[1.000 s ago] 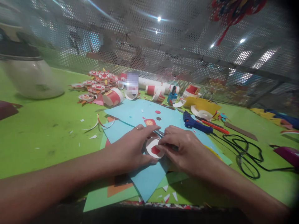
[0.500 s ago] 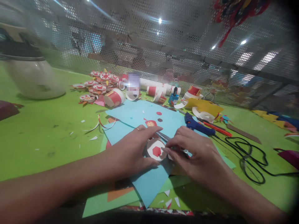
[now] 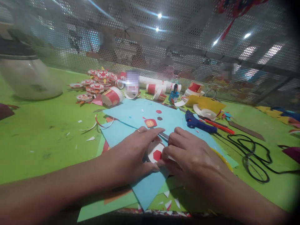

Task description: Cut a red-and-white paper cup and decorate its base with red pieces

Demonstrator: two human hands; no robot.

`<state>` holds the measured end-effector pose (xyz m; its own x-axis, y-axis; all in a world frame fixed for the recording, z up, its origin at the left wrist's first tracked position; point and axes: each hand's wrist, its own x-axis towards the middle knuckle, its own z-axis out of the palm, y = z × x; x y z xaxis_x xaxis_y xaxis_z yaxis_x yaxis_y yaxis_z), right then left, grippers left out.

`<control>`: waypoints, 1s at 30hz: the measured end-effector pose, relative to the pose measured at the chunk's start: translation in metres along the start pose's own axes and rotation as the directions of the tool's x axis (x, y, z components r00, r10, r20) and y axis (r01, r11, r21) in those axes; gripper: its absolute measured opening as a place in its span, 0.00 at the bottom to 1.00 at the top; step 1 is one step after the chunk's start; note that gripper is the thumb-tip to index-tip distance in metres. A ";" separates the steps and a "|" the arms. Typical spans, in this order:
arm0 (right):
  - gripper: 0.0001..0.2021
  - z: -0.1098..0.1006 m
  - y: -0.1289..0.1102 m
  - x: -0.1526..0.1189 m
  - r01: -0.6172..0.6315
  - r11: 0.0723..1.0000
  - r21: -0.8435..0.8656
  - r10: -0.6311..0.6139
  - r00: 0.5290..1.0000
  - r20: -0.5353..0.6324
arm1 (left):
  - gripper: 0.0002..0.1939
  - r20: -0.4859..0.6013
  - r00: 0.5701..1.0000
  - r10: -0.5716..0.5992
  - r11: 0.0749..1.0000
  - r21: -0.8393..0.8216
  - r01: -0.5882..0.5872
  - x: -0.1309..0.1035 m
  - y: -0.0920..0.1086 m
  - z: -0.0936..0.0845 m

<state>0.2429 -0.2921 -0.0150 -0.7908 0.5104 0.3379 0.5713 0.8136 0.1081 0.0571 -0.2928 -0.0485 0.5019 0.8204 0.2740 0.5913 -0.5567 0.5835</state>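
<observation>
A round white paper disc [image 3: 152, 148] with a red paper hexagon [image 3: 157, 155] at its middle lies between my hands. My left hand [image 3: 138, 150] curls around its left side, with thumb and forefinger on the rim. My right hand [image 3: 185, 151] is closed at the disc's right edge, its fingertips against the hexagon and covering part of it. A silver blade [image 3: 163, 136] shows behind the disc, running under my right hand. A yellow loop [image 3: 222, 158], like a scissors handle, shows past that hand. Whether my right hand also holds it is hidden.
Light-blue paper sheets [image 3: 126, 109] lie beneath, with a red piece with a gold emblem [image 3: 150, 122] and small hexagons. A blue glue gun [image 3: 199, 123] with black cable lies right. Behind are decorated discs [image 3: 97, 86], cut paper cups [image 3: 112, 96] and a blue bottle [image 3: 173, 96].
My right hand has moved slightly left and closed in on the disc, covering its right edge. The yellow loop has come into view. My left hand stays around the disc.
</observation>
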 end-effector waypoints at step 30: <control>0.10 0.003 0.006 -0.008 -0.064 0.991 0.120 0.081 0.986 -0.145 | 0.37 -0.021 0.999 0.029 0.998 -0.047 -0.030 -0.003 -0.003 0.001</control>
<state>0.2519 -0.2905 -0.0196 -0.7016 0.5290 0.4774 0.5901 0.8069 -0.0271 0.0541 -0.2932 -0.0517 0.5058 0.8063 0.3067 0.5458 -0.5744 0.6101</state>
